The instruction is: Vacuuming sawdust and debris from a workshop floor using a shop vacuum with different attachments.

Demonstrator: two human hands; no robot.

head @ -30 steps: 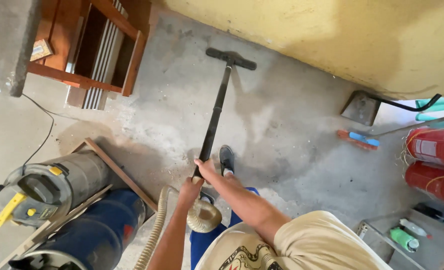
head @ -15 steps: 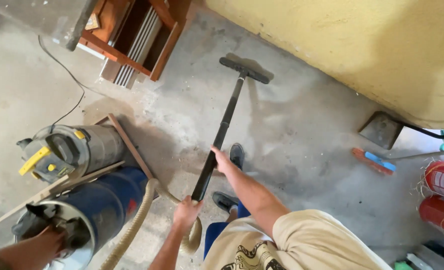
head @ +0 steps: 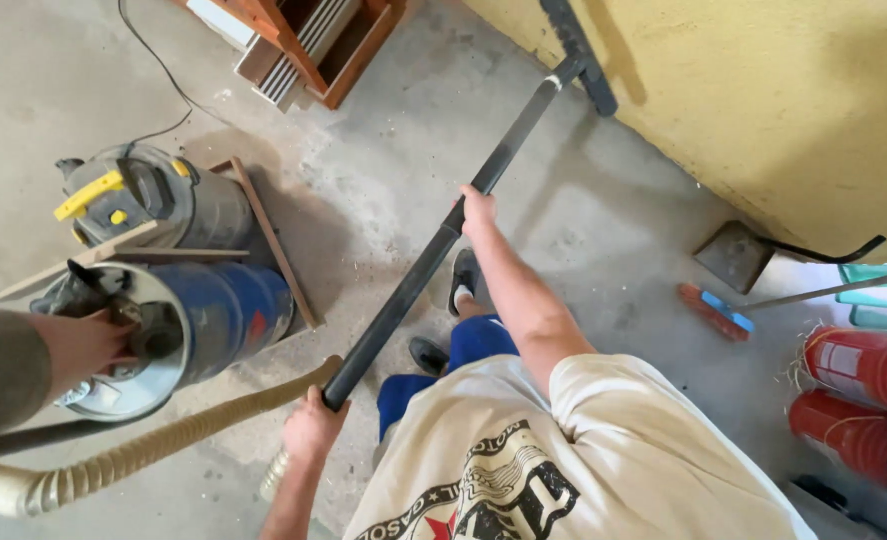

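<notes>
A grey concrete floor (head: 384, 170) meets a yellow wall (head: 764, 90) at upper right. The black vacuum wand (head: 434, 250) runs diagonally through the centre of the frame — the right hand (head: 478, 208) wraps its middle, and the left hand (head: 314, 428) clasps its lower end by the beige hose (head: 154, 445). At left, another person's hand (head: 84, 345) touches a blue vacuum canister (head: 219, 315).
</notes>
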